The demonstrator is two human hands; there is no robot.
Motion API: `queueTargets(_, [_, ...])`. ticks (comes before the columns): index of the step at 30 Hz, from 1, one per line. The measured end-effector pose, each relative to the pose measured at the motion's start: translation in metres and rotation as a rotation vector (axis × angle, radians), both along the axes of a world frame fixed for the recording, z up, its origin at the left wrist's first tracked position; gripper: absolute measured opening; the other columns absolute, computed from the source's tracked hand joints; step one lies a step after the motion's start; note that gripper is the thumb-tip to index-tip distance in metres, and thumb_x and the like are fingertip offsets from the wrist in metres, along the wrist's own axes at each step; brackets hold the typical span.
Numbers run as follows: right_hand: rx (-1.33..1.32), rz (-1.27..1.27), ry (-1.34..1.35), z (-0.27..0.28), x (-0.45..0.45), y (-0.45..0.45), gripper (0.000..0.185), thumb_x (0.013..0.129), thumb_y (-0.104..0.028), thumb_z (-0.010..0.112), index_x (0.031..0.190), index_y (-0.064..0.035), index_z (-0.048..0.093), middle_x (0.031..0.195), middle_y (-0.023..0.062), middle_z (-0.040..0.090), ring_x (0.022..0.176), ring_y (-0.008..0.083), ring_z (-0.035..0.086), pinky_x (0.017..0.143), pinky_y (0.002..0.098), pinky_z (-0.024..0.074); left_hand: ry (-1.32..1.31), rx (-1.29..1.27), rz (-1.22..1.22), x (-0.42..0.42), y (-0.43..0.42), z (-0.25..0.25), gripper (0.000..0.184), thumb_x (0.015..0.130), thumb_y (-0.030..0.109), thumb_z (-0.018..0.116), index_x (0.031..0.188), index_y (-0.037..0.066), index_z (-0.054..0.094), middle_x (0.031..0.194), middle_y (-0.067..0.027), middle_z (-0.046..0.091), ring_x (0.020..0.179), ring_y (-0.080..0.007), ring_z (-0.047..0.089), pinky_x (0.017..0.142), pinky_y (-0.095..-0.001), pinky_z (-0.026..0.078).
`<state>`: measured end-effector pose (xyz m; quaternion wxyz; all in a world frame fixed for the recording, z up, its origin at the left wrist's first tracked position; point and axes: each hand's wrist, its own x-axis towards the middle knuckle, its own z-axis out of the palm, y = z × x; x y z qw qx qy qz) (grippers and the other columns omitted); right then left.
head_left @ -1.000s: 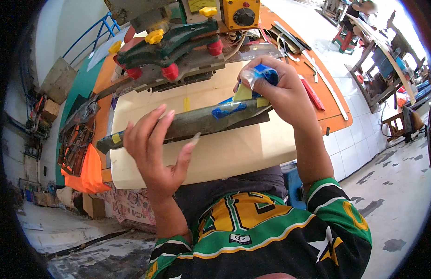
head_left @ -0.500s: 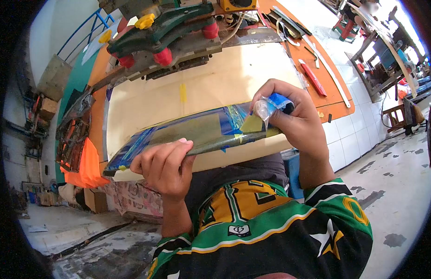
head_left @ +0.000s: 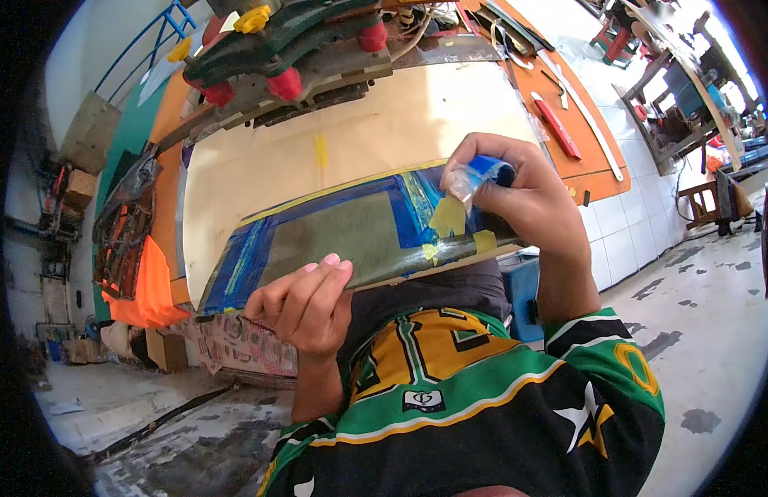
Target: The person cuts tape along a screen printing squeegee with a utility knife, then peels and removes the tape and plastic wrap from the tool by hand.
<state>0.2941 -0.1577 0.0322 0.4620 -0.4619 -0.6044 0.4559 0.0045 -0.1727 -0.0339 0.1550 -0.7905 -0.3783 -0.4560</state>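
Note:
A flat dark panel (head_left: 338, 236) with blue and yellow tape along its borders lies tilted over the cream board (head_left: 251, 178). At its near edge my left hand (head_left: 305, 302) grips it, fingertips on top and the thumb hidden beneath. My right hand (head_left: 525, 195) is closed on a crumpled piece of blue and clear film (head_left: 475, 176) above the panel's right end. Just below that film, a yellow tape piece (head_left: 449, 217) stands up from the panel.
Behind the board is a green press frame (head_left: 293, 41) with red feet. A red cutter (head_left: 556, 126) and a white ruler (head_left: 584, 124) lie on the orange table (head_left: 595, 186) at right. Orange cloth (head_left: 148, 286) hangs at left.
The panel has turned from nearly edge-on to showing its broad taped face. My left hand has closed on its near edge. My right hand, still holding the film, has moved right and down.

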Motion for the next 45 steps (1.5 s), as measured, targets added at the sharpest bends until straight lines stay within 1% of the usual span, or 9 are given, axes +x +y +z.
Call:
queueTargets(3, [-0.003, 0.004, -0.079, 0.002, 0.002, 0.004, 0.014, 0.084, 0.002, 0.067, 0.098, 0.0006, 0.067, 0.093, 0.0008, 0.067, 0.088, 0.0060, 0.060, 0.081, 0.0223, 0.0475, 0.019, -0.017, 0.023, 0.001, -0.005, -0.005, 0.012, 0.087, 0.025, 0.081, 0.097, 0.023, 0.077, 0.099, 0.0065, 0.078, 0.088, -0.0160, 0.067, 0.090, -0.0341, 0.041])
queueTargets(5, [-0.026, 0.012, -0.100, 0.001, 0.003, 0.008, 0.014, 0.083, 0.002, 0.067, 0.098, 0.0004, 0.067, 0.094, 0.0007, 0.067, 0.089, 0.0058, 0.060, 0.081, 0.0222, 0.0477, -0.013, 0.006, 0.009, 0.003, -0.004, -0.008, 0.009, 0.090, 0.024, 0.079, 0.099, 0.024, 0.078, 0.099, 0.0111, 0.077, 0.090, -0.0088, 0.065, 0.089, -0.0314, 0.034])
queueTargets(10, [0.090, -0.056, -0.100, -0.012, 0.006, 0.021, 0.016, 0.084, -0.003, 0.072, 0.100, 0.0011, 0.072, 0.089, 0.0071, 0.073, 0.085, 0.0134, 0.067, 0.080, 0.0289, 0.0522, -0.014, 0.003, 0.014, 0.002, -0.008, -0.017, 0.010, 0.090, 0.024, 0.079, 0.100, 0.025, 0.078, 0.100, 0.0112, 0.077, 0.091, -0.0082, 0.065, 0.089, -0.0316, 0.034])
queueTargets(13, [0.079, -0.034, -0.125, -0.018, 0.011, 0.029, 0.018, 0.083, 0.003, 0.068, 0.101, 0.0006, 0.067, 0.094, 0.0010, 0.069, 0.088, 0.0075, 0.064, 0.083, 0.0246, 0.0517, -0.012, -0.003, 0.019, 0.000, -0.010, -0.023, 0.011, 0.089, 0.024, 0.079, 0.100, 0.025, 0.078, 0.100, 0.0112, 0.077, 0.091, -0.0081, 0.065, 0.089, -0.0316, 0.033])
queueTargets(25, [0.104, -0.098, -0.210, -0.039, 0.029, 0.065, 0.015, 0.090, -0.004, 0.067, 0.103, -0.0003, 0.071, 0.091, 0.0026, 0.069, 0.083, 0.0095, 0.064, 0.077, 0.0259, 0.0523, 0.008, -0.057, -0.002, -0.003, -0.021, -0.041, 0.014, 0.085, 0.017, 0.083, 0.097, 0.023, 0.079, 0.104, 0.0102, 0.077, 0.097, -0.0091, 0.065, 0.092, -0.0334, 0.032])
queueTargets(27, [0.105, -0.137, -0.234, -0.046, 0.037, 0.075, 0.020, 0.090, -0.010, 0.070, 0.104, 0.0039, 0.072, 0.088, 0.0086, 0.072, 0.076, 0.0145, 0.066, 0.072, 0.0305, 0.0542, 0.015, -0.059, -0.001, -0.003, -0.020, -0.045, 0.013, 0.085, 0.018, 0.083, 0.096, 0.023, 0.079, 0.104, 0.0102, 0.077, 0.098, -0.0091, 0.065, 0.092, -0.0340, 0.032])
queueTargets(32, [0.053, -0.156, -0.166, -0.049, 0.050, 0.091, 0.017, 0.093, -0.011, 0.071, 0.105, -0.0001, 0.071, 0.089, 0.0029, 0.070, 0.079, 0.0101, 0.064, 0.074, 0.0260, 0.0525, 0.016, -0.049, -0.007, -0.004, -0.020, -0.052, 0.020, 0.083, 0.009, 0.079, 0.097, 0.023, 0.078, 0.104, 0.0064, 0.078, 0.096, -0.0140, 0.067, 0.095, -0.0342, 0.039])
queueTargets(35, [0.066, -0.224, -0.149, -0.060, 0.066, 0.106, 0.023, 0.093, -0.016, 0.075, 0.109, -0.0002, 0.070, 0.090, 0.0043, 0.071, 0.077, 0.0108, 0.064, 0.070, 0.0261, 0.0523, -0.004, -0.063, -0.017, -0.006, -0.019, -0.058, 0.014, 0.083, 0.016, 0.084, 0.095, 0.022, 0.080, 0.102, 0.0086, 0.078, 0.099, -0.0104, 0.065, 0.094, -0.0346, 0.032])
queueTargets(45, [0.198, -0.511, -0.190, -0.072, 0.135, 0.154, 0.025, 0.095, -0.020, 0.075, 0.104, 0.0028, 0.073, 0.085, 0.0079, 0.073, 0.072, 0.0136, 0.066, 0.068, 0.0276, 0.0550, -0.007, -0.068, -0.039, -0.012, -0.020, -0.065, 0.013, 0.082, 0.015, 0.084, 0.093, 0.021, 0.080, 0.105, 0.0078, 0.077, 0.099, -0.0107, 0.064, 0.092, -0.0345, 0.032])
